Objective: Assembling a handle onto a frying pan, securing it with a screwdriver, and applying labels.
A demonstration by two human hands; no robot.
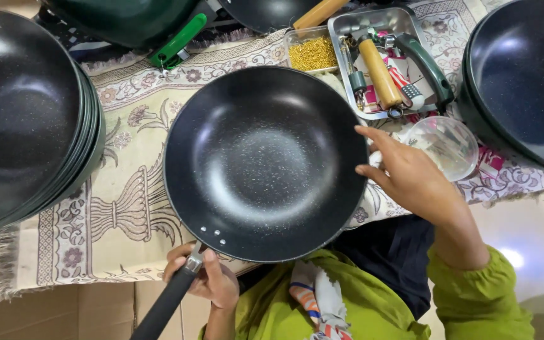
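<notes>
One black speckled non-stick frying pan (266, 164) sits at the centre of your view, held just above a cream patterned cloth with brown floral and urn motifs (121, 208) that covers the work surface. Its long axis runs from the bowl down to the lower left: the black handle (162, 308) points toward your body and leaves the frame at the bottom edge, with three rivets showing inside the wall where the metal bracket joins.

Your left hand (206, 277) is clenched around that handle just below the bracket, thumb on top. Your right hand (410, 179) is released, fingers spread and loose, fingertips touching the pan's right rim; it grips nothing.

Just beyond your right fingertips stands a clear round plastic container (445, 145). Further out from those fingers lies a shallow rectangular metal tray (347, 25) holding a wooden-handled tool (379, 72), a dark green curved handle (426, 63) and small parts, with a clear box of small golden screws (313, 53) touching its left side.

Well to the left of your left hand rises a stack of dark green pans with black insides (26, 113). Another large black pan (524, 75) lies off past your right hand, and more dark green pans (127, 22) rest at the top. Brown cardboard (96, 311) shows below the cloth's fringe, and pale glossy floor (536, 233) shows at lower right beside your lime green sleeve (480, 289).
</notes>
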